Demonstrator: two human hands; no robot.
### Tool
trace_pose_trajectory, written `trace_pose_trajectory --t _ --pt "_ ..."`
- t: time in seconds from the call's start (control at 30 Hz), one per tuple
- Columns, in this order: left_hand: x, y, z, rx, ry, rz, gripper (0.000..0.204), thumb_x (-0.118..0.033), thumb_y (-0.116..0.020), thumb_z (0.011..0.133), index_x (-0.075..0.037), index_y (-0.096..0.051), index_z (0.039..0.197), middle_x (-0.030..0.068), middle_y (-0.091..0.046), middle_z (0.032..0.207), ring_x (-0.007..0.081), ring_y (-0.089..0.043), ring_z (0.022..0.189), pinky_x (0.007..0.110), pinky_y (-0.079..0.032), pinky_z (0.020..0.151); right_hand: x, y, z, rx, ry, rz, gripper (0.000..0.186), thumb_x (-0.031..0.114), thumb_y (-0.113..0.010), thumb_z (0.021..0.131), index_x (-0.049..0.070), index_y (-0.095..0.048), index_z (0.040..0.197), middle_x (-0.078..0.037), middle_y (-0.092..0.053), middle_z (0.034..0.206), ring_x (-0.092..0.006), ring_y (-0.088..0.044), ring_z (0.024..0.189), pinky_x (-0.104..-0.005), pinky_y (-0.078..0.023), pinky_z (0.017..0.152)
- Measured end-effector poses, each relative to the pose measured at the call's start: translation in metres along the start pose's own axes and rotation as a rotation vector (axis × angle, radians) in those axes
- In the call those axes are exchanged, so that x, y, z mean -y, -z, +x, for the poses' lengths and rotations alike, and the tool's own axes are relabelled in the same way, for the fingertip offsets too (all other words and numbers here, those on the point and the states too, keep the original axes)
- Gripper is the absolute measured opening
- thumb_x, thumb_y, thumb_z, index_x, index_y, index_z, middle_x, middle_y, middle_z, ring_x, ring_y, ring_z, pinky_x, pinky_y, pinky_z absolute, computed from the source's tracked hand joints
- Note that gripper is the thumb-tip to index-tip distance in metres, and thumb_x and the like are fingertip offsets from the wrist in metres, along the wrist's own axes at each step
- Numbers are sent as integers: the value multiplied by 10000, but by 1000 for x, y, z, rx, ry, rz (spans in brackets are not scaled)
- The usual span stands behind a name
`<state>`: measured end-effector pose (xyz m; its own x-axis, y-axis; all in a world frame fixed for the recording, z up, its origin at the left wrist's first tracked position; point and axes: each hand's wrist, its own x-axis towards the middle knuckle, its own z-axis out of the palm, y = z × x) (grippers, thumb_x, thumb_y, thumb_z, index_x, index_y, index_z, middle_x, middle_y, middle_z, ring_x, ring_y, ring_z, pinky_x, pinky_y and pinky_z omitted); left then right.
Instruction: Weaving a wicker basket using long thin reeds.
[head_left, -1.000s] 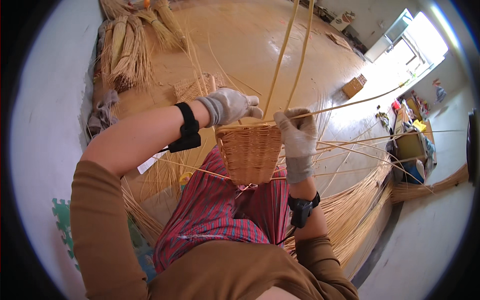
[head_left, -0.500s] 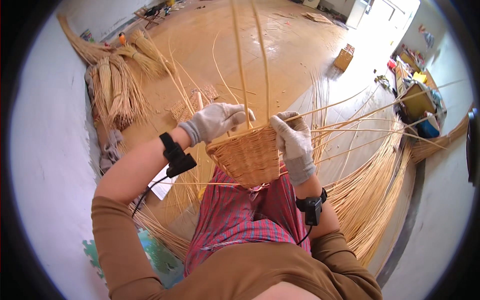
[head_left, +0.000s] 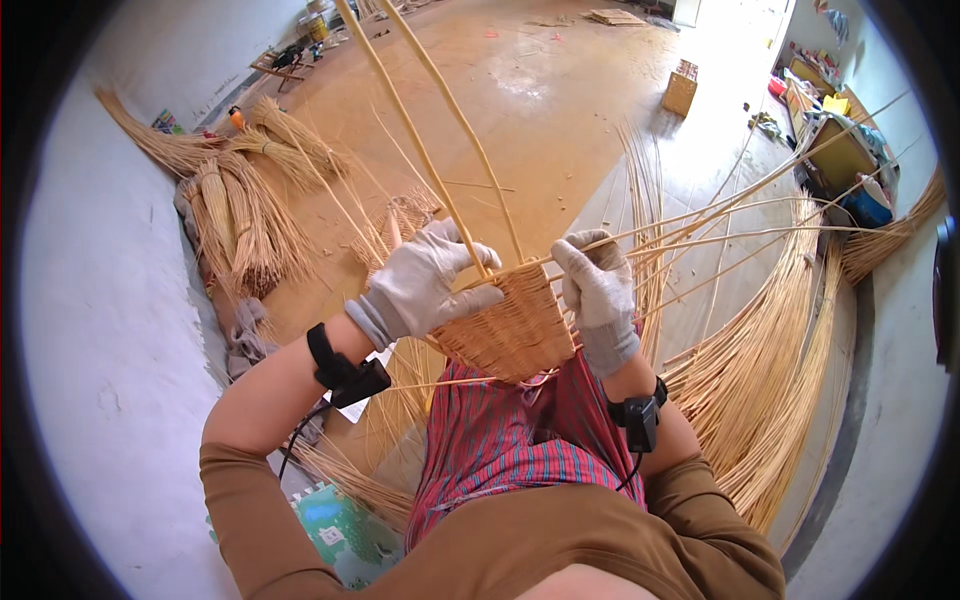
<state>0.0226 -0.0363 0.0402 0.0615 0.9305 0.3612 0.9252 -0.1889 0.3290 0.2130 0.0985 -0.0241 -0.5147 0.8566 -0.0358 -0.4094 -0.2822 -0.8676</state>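
A small tan woven basket [head_left: 510, 325] hangs over my striped lap, tilted, with long reeds fanning out from its rim. My gloved left hand [head_left: 435, 280] grips the top-left rim, its fingers around the base of two tall upright reeds [head_left: 458, 117]. My gloved right hand [head_left: 595, 285] pinches a sideways reed [head_left: 690, 230] at the top-right corner of the basket. Black devices [head_left: 350, 372] are strapped on both my wrists.
Reed bundles lie on the left [head_left: 245, 210] and at the lower right [head_left: 750, 380]. A flat woven piece [head_left: 395, 215] lies behind the basket. A box [head_left: 680, 88] stands on the floor [head_left: 520, 90]. Clutter [head_left: 840, 160] lines the right wall; a foam mat [head_left: 340, 525] lies lower left.
The view has shifted, showing more of the far floor. My left hand has come down onto the basket's rim. The basket has tilted, and its upright reeds now lean further left.
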Motion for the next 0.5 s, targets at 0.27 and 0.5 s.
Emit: trace_pose_trajectory --t 0.27,0.5 --pt "-10 -13 12 46 201 -88 497 -557 -728 889 -65 -744 954 172 -671 842 360 -678 894 464 -507 911 -1 -1 -6 69 20 -31 180 59 -775 917 81 -609 984 8 -609 684 -57 -493 453 -228 -361 400" --pt "-25 -15 10 45 465 -278 504 -532 -730 888 -38 -747 984 183 -721 887 345 -701 878 434 -550 785 -8 -4 -4 84 9 9 211 26 -783 907 87 -595 983 11 -602 670 -62 -493 450 -228 -377 413"
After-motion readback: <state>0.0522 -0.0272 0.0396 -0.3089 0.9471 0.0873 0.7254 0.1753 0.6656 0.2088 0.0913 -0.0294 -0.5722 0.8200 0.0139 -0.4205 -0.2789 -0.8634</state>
